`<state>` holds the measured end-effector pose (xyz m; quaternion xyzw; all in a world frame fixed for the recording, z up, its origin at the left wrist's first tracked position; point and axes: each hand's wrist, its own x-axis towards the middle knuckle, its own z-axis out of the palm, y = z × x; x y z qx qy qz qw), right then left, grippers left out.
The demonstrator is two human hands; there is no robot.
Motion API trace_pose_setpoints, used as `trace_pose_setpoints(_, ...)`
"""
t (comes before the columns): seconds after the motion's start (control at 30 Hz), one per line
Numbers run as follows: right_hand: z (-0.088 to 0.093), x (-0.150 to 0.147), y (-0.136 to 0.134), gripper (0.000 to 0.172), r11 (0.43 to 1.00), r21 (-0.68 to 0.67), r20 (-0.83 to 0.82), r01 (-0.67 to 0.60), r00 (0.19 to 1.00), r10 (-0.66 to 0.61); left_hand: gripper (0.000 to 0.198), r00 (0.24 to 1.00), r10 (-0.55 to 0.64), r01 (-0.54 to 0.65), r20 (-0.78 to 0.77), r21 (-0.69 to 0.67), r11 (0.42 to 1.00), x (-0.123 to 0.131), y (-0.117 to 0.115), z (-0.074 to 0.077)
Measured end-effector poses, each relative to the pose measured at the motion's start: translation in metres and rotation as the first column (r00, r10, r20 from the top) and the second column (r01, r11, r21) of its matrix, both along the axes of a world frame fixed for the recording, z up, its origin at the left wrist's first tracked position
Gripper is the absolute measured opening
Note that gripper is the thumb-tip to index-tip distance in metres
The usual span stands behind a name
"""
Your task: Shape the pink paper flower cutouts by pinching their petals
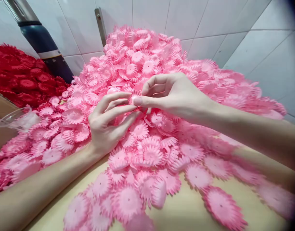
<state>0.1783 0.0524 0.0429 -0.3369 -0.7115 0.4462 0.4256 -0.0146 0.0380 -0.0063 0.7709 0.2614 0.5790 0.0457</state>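
My left hand [111,118] and my right hand [171,94] meet over a large heap of pink artificial flower petals [149,154]. Between the fingertips of both hands is a small pink petal piece [134,100], partly hidden by the fingers. The right thumb and index finger pinch it from the right, and the left fingers close on it from the left. Fringed round discs, many with a small dark hole in the middle, lie all around and beneath both hands.
At left stand a heap of red fringed petals [27,80] and a dark blue bottle [45,41] leaning in view. A clear plastic cup [19,118] lies by a cardboard box [3,112]. White tiled walls [186,16] with a metal bracket [100,25] bound the pale yellow tabletop [186,205].
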Motion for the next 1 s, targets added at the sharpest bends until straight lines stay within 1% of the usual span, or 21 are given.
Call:
trace_pose_setpoints(0.07,-0.009,0.000,0.008,0.025,0.990,-0.125,-0.109,-0.060,0.993,0.046,0.023,1.000,0.004,-0.004,-0.016,0.015,1.000,0.001,-0.001,0.001)
trace_pose_setpoints(0.13,-0.019,0.000,0.015,0.028,0.961,-0.256,-0.196,-0.103,0.979,0.053,0.023,1.000,0.000,0.000,-0.010,0.002,1.000,0.002,-0.001,0.001)
trace_pose_setpoints(0.2,-0.030,0.000,0.019,0.033,0.922,-0.373,-0.249,-0.107,0.969,0.012,0.025,1.000,-0.027,0.026,-0.008,-0.061,0.998,0.003,0.000,0.000)
trace_pose_setpoints(0.27,-0.039,-0.001,0.020,0.037,0.894,-0.435,-0.290,-0.107,0.957,-0.026,0.028,0.998,-0.067,0.066,0.000,-0.142,0.988,0.003,0.001,-0.002)
trace_pose_setpoints(0.33,-0.047,-0.002,0.020,0.035,0.897,-0.425,-0.336,-0.121,0.941,-0.033,0.029,0.995,-0.097,0.099,0.023,-0.216,0.971,0.003,0.002,-0.003)
trace_pose_setpoints(0.4,-0.051,-0.002,0.019,0.031,0.915,-0.380,-0.377,-0.138,0.926,-0.017,0.030,0.992,-0.115,0.123,0.047,-0.273,0.954,0.003,0.003,-0.004)
trace_pose_setpoints(0.5,-0.052,-0.002,0.018,0.030,0.923,-0.359,-0.380,-0.140,0.925,-0.008,0.035,0.992,-0.125,0.128,0.028,-0.327,0.936,0.003,0.003,-0.004)
trace_pose_setpoints(0.6,-0.048,-0.002,0.016,0.035,0.916,-0.376,-0.371,-0.142,0.929,-0.008,0.039,0.992,-0.123,0.118,0.008,-0.337,0.934,0.004,0.002,-0.002)
trace_pose_setpoints(0.7,-0.045,-0.002,0.014,0.038,0.907,-0.404,-0.326,-0.115,0.945,-0.026,0.030,0.994,-0.108,0.105,0.009,-0.346,0.932,0.005,0.002,-0.001)
trace_pose_setpoints(0.8,-0.044,-0.002,0.012,0.038,0.918,-0.385,-0.281,-0.091,0.960,-0.023,0.016,0.996,-0.094,0.086,-0.003,-0.370,0.925,0.006,0.002,0.002)
trace_pose_setpoints(0.9,-0.045,-0.001,0.013,0.040,0.933,-0.343,-0.276,-0.107,0.961,0.009,0.009,0.997,-0.072,0.055,-0.029,-0.390,0.919,0.007,0.003,0.003)
trace_pose_setpoints(1.0,-0.047,-0.001,0.014,0.043,0.932,-0.337,-0.279,-0.137,0.960,0.041,0.007,0.998,-0.049,0.027,-0.043,-0.410,0.912,0.006,0.004,0.004)
